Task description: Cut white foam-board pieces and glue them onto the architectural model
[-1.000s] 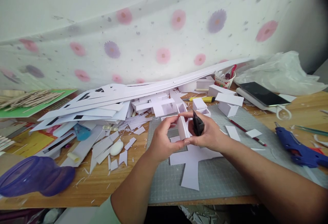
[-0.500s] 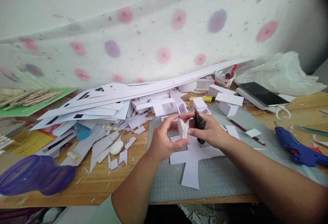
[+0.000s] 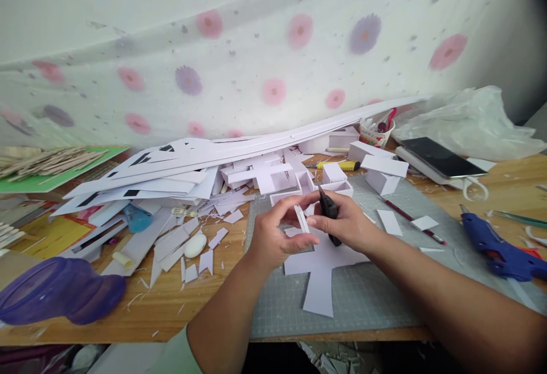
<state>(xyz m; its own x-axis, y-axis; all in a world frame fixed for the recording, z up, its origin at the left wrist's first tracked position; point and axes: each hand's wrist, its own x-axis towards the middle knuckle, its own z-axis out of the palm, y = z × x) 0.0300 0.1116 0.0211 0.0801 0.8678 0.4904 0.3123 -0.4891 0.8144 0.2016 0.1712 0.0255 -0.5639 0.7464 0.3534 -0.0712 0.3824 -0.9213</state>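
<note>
Between the thumb and fingers of my left hand (image 3: 271, 228) is a small white foam-board piece (image 3: 301, 219), held on edge above the mat. My right hand (image 3: 344, 217) is closed round a black utility knife (image 3: 329, 210), and its fingertips also meet the white piece. Below both hands a white cut-out sheet (image 3: 319, 283) with arms lies on the grey cutting mat (image 3: 363, 305). Just beyond my fingers stand small open white boxes (image 3: 305, 182), partly hidden by the hands.
A blue glue gun (image 3: 499, 246) and a dark red pencil (image 3: 414, 220) lie to the right. A phone (image 3: 444, 156) rests farther back. White scraps (image 3: 171, 243) and stacked white sheets (image 3: 171, 163) cover the left side, near a purple translucent container (image 3: 64, 291). A yellow cutter (image 3: 348, 165) lies behind.
The white piece has turned, so that it now shows more of its narrow edge. The black knife has tilted and shifted slightly left with my right hand.
</note>
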